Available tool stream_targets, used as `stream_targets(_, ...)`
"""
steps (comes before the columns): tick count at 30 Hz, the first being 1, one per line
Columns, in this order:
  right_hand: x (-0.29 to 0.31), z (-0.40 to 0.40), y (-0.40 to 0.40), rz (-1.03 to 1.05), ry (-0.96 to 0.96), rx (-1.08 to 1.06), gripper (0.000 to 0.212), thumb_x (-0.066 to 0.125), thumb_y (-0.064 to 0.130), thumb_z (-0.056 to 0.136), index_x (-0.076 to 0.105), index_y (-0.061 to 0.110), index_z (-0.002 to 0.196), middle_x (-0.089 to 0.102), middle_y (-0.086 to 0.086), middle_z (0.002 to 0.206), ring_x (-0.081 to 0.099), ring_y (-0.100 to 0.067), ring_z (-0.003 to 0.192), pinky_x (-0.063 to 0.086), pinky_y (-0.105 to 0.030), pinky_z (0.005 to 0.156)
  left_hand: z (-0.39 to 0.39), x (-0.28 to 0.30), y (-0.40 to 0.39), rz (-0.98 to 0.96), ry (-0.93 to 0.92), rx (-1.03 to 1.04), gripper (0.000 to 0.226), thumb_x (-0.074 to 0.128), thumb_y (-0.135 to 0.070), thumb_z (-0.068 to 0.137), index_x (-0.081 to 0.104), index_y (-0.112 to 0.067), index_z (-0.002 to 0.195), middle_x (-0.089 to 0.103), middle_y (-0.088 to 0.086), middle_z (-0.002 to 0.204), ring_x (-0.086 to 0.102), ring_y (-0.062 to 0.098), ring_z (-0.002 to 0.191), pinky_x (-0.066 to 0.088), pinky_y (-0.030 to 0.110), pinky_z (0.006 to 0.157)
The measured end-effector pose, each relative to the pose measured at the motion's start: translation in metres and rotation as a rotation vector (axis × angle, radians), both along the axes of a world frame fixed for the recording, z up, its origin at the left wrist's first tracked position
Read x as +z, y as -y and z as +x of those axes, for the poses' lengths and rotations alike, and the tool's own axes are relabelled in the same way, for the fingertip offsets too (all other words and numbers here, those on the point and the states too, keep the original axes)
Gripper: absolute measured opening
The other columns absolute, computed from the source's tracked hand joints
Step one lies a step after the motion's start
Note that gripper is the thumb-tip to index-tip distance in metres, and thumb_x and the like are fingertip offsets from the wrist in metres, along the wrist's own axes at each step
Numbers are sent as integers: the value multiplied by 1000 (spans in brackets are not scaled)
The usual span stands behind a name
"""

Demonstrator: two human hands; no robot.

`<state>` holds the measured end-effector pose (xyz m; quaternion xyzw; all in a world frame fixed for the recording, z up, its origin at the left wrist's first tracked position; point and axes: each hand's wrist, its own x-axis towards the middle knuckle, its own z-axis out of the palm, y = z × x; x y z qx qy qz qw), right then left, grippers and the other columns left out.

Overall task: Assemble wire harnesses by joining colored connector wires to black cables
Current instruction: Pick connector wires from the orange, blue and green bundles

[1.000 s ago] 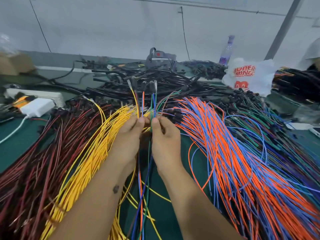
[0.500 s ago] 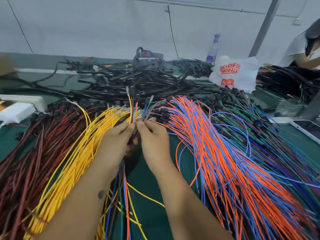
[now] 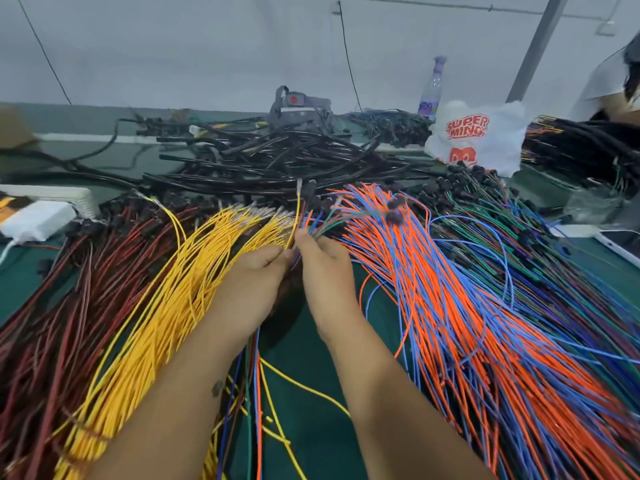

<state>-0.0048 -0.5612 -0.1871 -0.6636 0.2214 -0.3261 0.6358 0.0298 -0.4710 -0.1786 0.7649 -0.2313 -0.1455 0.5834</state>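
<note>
My left hand [image 3: 254,282] and my right hand [image 3: 323,263] meet at the table's middle, both pinching one small bundle of colored wires [image 3: 313,223]. A yellow wire [image 3: 297,216] stands up from my left fingers; green, blue and orange ends with dark connectors [image 3: 394,211] fan to the right from my right fingers. The bundle's tails hang down between my forearms. A pile of black cables [image 3: 277,161] lies just beyond my hands.
Yellow wires [image 3: 166,306] and dark red wires [image 3: 69,289] lie left; orange and blue wires [image 3: 467,306] and green wires [image 3: 554,254] lie right. A white charger [image 3: 34,220], plastic bag [image 3: 481,136] and bottle [image 3: 433,88] stand behind. Another person [image 3: 609,88] sits far right.
My hands have lowered the bundle toward the table. The wire ends, upright before, now splay to the right, except the yellow one. The view has shifted.
</note>
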Motion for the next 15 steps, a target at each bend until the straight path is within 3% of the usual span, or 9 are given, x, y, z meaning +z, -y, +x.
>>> stream_targets(4, 0, 1, 1, -2, 37, 61, 34, 57, 25, 92, 57, 11, 61, 50, 0, 61, 43, -13, 63, 34, -32, 66, -1, 4, -1, -88, -128, -41, 32, 44, -25, 101, 58, -21, 72, 34, -5, 49, 28, 8, 36, 21, 17, 37)
stream_targets(6, 0, 0, 0, -80, 7, 66, 36, 61, 32, 91, 58, 10, 61, 50, 3, 59, 43, -12, 60, 36, -31, 62, -7, 8, -3, -83, -126, -56, 33, 42, -25, 102, 63, -19, 76, 40, -2, 43, 24, 0, 43, 26, 27, 33)
stream_targets(7, 0, -1, 0, -141, -18, 61, 38, 63, 36, 89, 58, 7, 64, 49, 2, 58, 41, -11, 58, 35, -30, 59, -10, 11, -3, -59, -97, -56, 30, 40, -23, 102, 62, -16, 83, 49, 8, 46, 20, -3, 51, 31, 43, 37)
stream_targets(8, 0, -2, 0, -197, -42, 54, 42, 65, 39, 88, 57, 5, 65, 46, 3, 56, 39, -10, 55, 34, -30, 56, -12, 13, -3, -31, -62, -49, 29, 38, -22, 102, 61, -16, 86, 58, 9, 66, 22, -2, 71, 37, 57, 54)
stream_targets(9, 0, -2, 0, -235, -59, 45, 45, 66, 40, 87, 54, 5, 62, 42, 4, 53, 35, -10, 53, 31, -29, 52, -14, 13, -3, -4, -32, -40, 29, 37, -21, 102, 62, -20, 87, 57, -7, 81, 33, -2, 81, 39, 58, 70)
stream_targets(10, 0, -3, 1, -255, -67, 39, 46, 67, 39, 87, 51, 6, 59, 38, 5, 51, 32, -9, 51, 29, -28, 50, -13, 12, -3, 9, -10, -34, 30, 37, -23, 102, 63, -24, 89, 57, -15, 83, 52, 0, 81, 40, 58, 76)
stream_targets(11, 1, -2, 2, -263, -70, 40, 47, 66, 38, 88, 51, 5, 58, 37, 4, 52, 30, -9, 51, 28, -29, 50, -11, 11, -2, 18, 6, -35, 30, 37, -25, 102, 64, -27, 89, 63, -13, 76, 59, 0, 74, 43, 57, 73)
stream_targets(13, 3, -2, 3, -251, -61, 55, 49, 64, 34, 90, 54, -7, 67, 39, -4, 59, 33, -13, 58, 28, -32, 55, -9, 9, -2, 25, 11, -36, 39, 39, -27, 102, 67, -31, 75, 57, -13, 48, 50, -2, 45, 38, 39, 57)
stream_targets(15, 4, -2, 4, -230, -45, 65, 48, 63, 30, 91, 52, -13, 71, 39, -9, 63, 32, -16, 62, 28, -34, 58, -8, 7, -2, 29, -8, -59, 40, 40, -28, 102, 66, -30, 71, 49, -16, 42, 42, -4, 38, 29, 27, 49)
